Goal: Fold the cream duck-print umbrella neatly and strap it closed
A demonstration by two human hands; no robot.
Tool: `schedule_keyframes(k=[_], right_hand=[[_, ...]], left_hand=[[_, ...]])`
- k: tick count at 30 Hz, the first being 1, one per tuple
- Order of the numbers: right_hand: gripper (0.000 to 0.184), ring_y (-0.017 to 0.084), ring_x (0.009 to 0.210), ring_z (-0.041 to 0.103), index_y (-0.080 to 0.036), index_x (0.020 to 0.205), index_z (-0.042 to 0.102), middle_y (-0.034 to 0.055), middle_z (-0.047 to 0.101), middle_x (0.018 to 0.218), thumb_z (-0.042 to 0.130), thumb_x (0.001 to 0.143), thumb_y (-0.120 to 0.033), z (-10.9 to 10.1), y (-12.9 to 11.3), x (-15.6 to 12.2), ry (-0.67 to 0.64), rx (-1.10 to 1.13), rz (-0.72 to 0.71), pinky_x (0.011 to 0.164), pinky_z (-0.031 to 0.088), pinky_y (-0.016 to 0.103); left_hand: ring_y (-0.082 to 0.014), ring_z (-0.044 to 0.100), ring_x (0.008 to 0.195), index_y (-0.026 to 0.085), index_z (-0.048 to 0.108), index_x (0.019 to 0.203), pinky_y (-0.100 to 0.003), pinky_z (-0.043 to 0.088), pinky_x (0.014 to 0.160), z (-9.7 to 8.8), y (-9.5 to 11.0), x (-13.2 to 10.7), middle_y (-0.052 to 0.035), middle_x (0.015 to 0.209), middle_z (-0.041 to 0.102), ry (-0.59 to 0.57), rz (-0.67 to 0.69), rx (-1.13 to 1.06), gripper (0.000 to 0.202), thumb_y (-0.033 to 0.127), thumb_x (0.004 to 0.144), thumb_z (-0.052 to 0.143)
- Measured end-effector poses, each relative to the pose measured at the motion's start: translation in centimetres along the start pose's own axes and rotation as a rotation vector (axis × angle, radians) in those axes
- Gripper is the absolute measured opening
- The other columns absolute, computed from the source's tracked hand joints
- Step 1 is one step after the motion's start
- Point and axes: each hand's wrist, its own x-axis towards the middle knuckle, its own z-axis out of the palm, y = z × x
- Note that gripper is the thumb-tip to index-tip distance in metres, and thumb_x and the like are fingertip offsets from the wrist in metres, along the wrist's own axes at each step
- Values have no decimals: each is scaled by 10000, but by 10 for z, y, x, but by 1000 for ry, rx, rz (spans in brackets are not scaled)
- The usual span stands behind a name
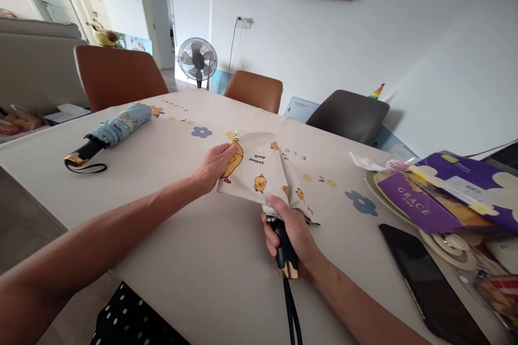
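A white umbrella [263,164] with yellow duck prints is held over the table, its canopy loose and partly folded. My right hand [291,229] wraps round its black handle near the canopy's base, thumb on the cloth. The handle ends in a gold-coloured cap with a black wrist strap hanging down. On the other side, my left hand [216,167] pinches the canopy's left edge between thumb and fingers. A folded blue umbrella [121,125] with a black and gold handle lies at the left of the table.
The table [194,259] has a pale cover with flower prints. At right lie a black phone [429,280], a purple box [424,202] and a plate [370,186]. Brown chairs [121,75] and a dark chair [348,113] stand along the far side, with a fan [197,59] behind.
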Motion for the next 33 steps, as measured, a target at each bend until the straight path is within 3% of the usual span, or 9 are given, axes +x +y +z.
schedule_keyframes(k=[6, 11, 15, 22, 27, 33], right_hand=[[476, 104, 249, 408, -155, 594, 520, -30, 421, 321, 476, 781, -591, 2, 0, 0, 19, 31, -34, 295, 293, 202], [477, 107, 251, 416, -151, 605, 523, -30, 423, 318, 479, 777, -593, 1, 0, -2, 7, 11, -20, 294, 298, 199], [473, 105, 250, 414, -149, 607, 523, -29, 426, 314, 496, 765, -593, 3, 0, -3, -1, -14, -12, 293, 303, 198], [480, 114, 240, 414, -153, 587, 515, -24, 433, 307, 506, 750, -604, 6, 0, -2, -5, -62, 2, 283, 318, 214], [471, 106, 246, 403, -154, 601, 515, -30, 422, 312, 491, 759, -597, 7, -1, -3, 27, -13, -12, 291, 307, 211], [456, 103, 255, 392, -161, 605, 505, -32, 421, 317, 492, 757, -591, 6, 0, -2, 66, 40, -57, 296, 300, 214]], left_hand=[[-171, 623, 628, 159, 591, 804, -288, 522, 571, -1, 7, 0, -63, 747, 656, -50, 9, -79, 327, 472, 715, 627], [-127, 588, 607, 171, 589, 777, -229, 491, 538, -2, 0, 2, -33, 724, 636, -3, 40, 7, 339, 504, 719, 608], [-101, 557, 588, 168, 594, 729, -191, 455, 493, -2, -3, 4, -24, 707, 623, 39, -20, 48, 299, 467, 720, 610], [-166, 594, 598, 180, 600, 788, -269, 488, 503, 5, 1, 0, -41, 710, 633, 66, -42, -87, 401, 557, 657, 629], [-118, 537, 529, 186, 532, 722, -218, 438, 441, 7, -2, -1, -11, 661, 592, 172, 32, -53, 306, 480, 700, 613], [-116, 549, 547, 203, 541, 800, -224, 456, 465, 12, -18, 0, 10, 680, 581, 171, -61, -116, 192, 383, 742, 574]])
